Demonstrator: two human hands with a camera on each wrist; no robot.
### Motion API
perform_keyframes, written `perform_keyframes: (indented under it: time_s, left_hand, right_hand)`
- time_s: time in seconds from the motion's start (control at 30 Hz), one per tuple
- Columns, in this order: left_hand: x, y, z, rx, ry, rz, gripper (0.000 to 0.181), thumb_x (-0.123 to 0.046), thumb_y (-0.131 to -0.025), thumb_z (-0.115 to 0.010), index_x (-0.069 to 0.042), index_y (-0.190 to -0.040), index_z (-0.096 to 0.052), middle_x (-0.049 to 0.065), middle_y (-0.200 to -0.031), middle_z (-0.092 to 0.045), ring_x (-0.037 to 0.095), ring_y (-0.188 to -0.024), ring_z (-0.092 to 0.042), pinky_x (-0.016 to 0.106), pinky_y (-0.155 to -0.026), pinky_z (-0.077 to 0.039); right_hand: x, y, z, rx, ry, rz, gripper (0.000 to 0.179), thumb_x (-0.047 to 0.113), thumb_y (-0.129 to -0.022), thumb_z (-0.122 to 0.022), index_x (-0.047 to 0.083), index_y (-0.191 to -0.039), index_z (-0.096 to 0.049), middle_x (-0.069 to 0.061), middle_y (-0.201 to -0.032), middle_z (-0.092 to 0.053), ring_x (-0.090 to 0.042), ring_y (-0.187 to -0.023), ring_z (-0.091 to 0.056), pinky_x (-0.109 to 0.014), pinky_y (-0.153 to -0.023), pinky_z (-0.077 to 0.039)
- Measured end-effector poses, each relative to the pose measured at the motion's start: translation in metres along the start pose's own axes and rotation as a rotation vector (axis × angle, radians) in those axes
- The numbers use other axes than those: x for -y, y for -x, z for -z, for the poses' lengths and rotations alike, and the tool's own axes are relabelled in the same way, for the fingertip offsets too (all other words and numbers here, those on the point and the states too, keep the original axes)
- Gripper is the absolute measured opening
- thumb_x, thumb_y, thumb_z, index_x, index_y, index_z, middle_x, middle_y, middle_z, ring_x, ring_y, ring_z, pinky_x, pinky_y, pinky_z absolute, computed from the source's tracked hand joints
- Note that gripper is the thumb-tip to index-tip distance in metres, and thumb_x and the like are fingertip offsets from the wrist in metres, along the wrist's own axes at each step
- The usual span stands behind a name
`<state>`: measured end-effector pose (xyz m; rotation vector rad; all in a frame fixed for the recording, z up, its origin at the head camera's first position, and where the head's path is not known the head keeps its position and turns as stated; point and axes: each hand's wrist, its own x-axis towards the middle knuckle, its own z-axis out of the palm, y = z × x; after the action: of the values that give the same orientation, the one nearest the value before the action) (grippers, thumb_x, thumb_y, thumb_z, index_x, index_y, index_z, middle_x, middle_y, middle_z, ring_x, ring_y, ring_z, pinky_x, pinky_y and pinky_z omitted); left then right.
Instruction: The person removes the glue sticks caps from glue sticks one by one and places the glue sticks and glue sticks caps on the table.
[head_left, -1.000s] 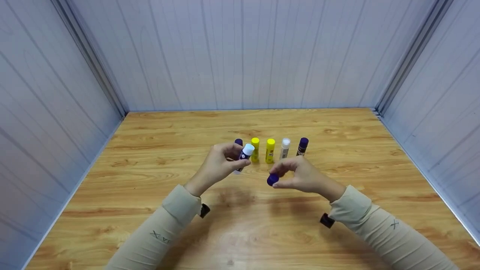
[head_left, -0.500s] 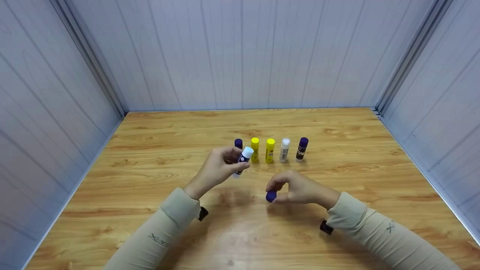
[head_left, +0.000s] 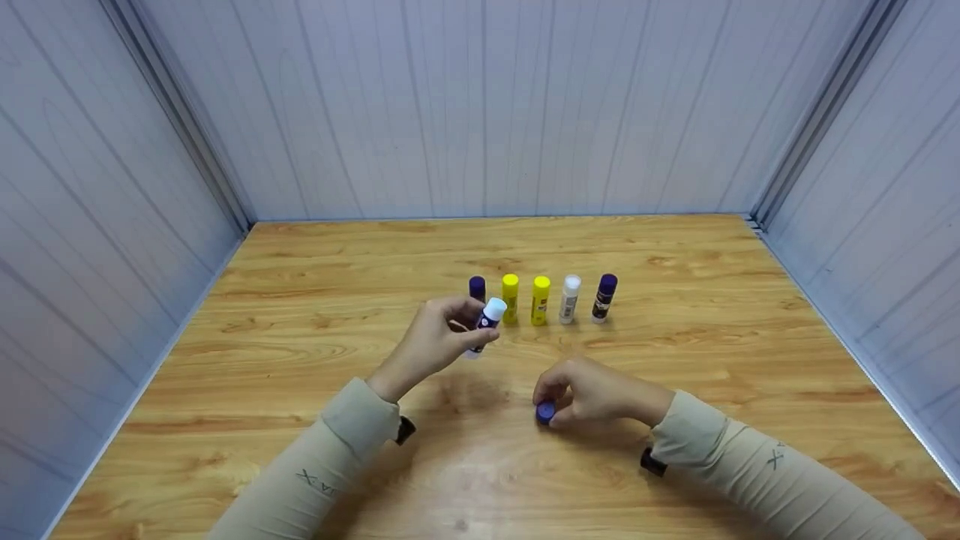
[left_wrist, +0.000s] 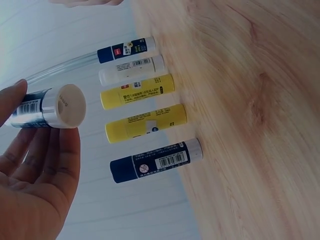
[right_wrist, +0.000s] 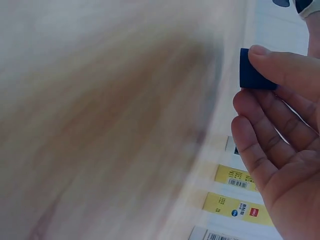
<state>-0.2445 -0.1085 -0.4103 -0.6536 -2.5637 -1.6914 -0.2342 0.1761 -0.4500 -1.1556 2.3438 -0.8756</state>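
Note:
My left hand point(head_left: 435, 337) grips a dark blue and white glue stick point(head_left: 487, 319), raised above the table and tilted, its white upper end bare of a cap. In the left wrist view the white round base of this glue stick point(left_wrist: 70, 106) faces the camera, between thumb and fingers. Lower and to the right, my right hand point(head_left: 596, 394) pinches a dark blue cap point(head_left: 545, 412) close over the table. The right wrist view shows the cap point(right_wrist: 254, 72) between the thumb and the fingertips, with the other fingers loosely bent.
Behind the hands, several capped glue sticks stand upright in a row: a dark blue one point(head_left: 477, 286) partly hidden by the left hand, two yellow ones point(head_left: 510, 296), a white one point(head_left: 570, 300) and another dark blue one point(head_left: 604, 298). Pale panel walls point(head_left: 480, 112) enclose the wooden table point(head_left: 360, 262).
My right hand has moved down and toward the body with the cap, away from the row, and lies lower over the table. The left hand with the glue stick has dropped slightly.

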Motion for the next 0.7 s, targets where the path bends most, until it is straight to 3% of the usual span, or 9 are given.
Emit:
perform_keyframes:
  time_s: [0.37, 0.7]
  left_hand:
    - [-0.0007, 0.0024, -0.0008, 0.018, -0.020, 0.025, 0.020, -0.014, -0.095, -0.087, -0.009, -0.112, -0.078, 0.005, -0.103, -0.079, 0.017, -0.093, -0.073, 0.036, -0.088, -0.067]
    - [-0.0006, 0.0047, -0.0025, 0.039, 0.001, 0.033, 0.020, -0.012, -0.095, -0.087, -0.008, -0.111, -0.077, 0.006, -0.105, -0.079, 0.017, -0.094, -0.074, 0.036, -0.088, -0.067]
  right_hand:
    - [-0.0047, 0.0007, -0.0039, 0.028, 0.000, -0.054, 0.022, 0.003, -0.088, -0.087, 0.009, -0.109, -0.080, 0.000, -0.103, -0.080, -0.004, -0.090, -0.069, -0.026, -0.084, -0.060]
    - [-0.0044, 0.0021, -0.0044, 0.009, 0.051, -0.002, 0.023, 0.003, -0.087, -0.088, 0.007, -0.109, -0.080, -0.004, -0.103, -0.081, -0.005, -0.090, -0.070, -0.023, -0.083, -0.059]
